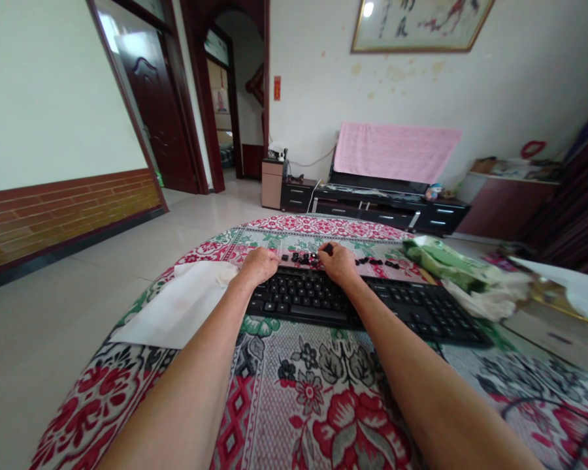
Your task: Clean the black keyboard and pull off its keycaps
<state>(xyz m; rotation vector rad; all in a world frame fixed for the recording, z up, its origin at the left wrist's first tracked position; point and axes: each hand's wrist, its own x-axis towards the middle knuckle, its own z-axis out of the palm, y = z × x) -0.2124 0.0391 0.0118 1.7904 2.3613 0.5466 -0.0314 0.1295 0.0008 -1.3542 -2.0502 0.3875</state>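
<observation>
A black keyboard point(318, 301) lies across the patterned tablecloth, some keys apparently off its top rows. Over its upper left corner is my left hand point(261, 266), fingers pinched together; whatever is between them is hidden. My right hand point(340, 266) is above the keyboard's back edge, closed on a small black keycap point(328, 249). Behind the keyboard, loose black keycaps point(304, 258) lie in a row between my hands. More loose keycaps point(382, 262) are scattered to the right of my right hand.
White paper point(176, 307) lies left of the keyboard. A green tissue pack point(445, 261) and a clear-sided box point(558, 333) sit to the right. A black cable point(543, 401) curls near the right edge. The round table's far edge faces a TV cabinet point(367, 210).
</observation>
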